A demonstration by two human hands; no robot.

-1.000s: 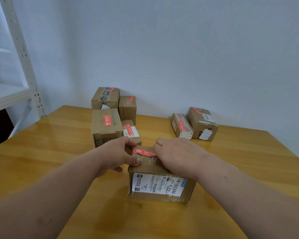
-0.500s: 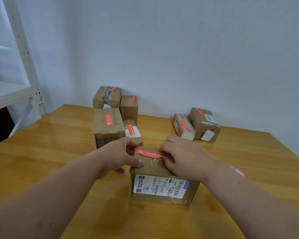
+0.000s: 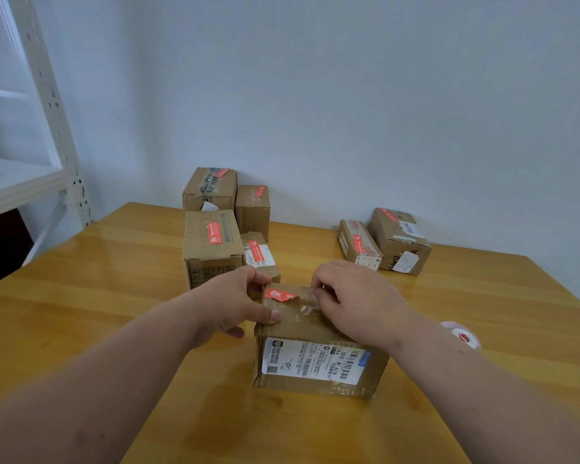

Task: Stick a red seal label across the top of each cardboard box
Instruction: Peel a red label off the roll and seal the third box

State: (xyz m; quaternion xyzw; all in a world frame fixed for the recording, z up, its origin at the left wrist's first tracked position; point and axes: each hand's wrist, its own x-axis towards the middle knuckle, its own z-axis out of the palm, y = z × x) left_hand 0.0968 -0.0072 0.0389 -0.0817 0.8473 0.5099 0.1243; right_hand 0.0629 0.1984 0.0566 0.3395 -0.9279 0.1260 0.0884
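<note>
While I'm watching the head cam feed, here's how it looks:

Near box: cardboard box (image 3: pixel 318 360) sits on the worktop (image 3: pixel 114 296) right under both hands, white shipping label facing me, shiny clear tape across its top.

Left hand: left hand (image 3: pixel 235 299) grips the box's top-left edge, thumb pressed flat on the top near the corner, the other fingers (image 3: pixel 258 279) curled over the far side. So it's clamped on the box.

Right hand: right hand (image 3: pixel 359 296) is over the right half of the box top, fingers curled inward and pinching at the tape/sticker strip in the middle. Can't see the fingertips well, they're tucked under the hand.

Red seal label: red seal label (image 3: pixel 278 294) lies on the box top between the two hands, just right of the left fingers. Its right end looks ragged or covered up, can't tell which.

Done boxes, left: four boxes (image 3: pixel 211 242) clustered beyond the left hand, each with a red strip on top.

Done boxes, right: two boxes (image 3: pixel 399 242) beyond the right hand, by the wall, also red-stripped.

Roll: a whitish roll with a red spot (image 3: pixel 462 336) on the worktop just past the right forearm, partly hidden.

Shelf: white metal rack (image 3: pixel 47 128) far off to the left.
</note>
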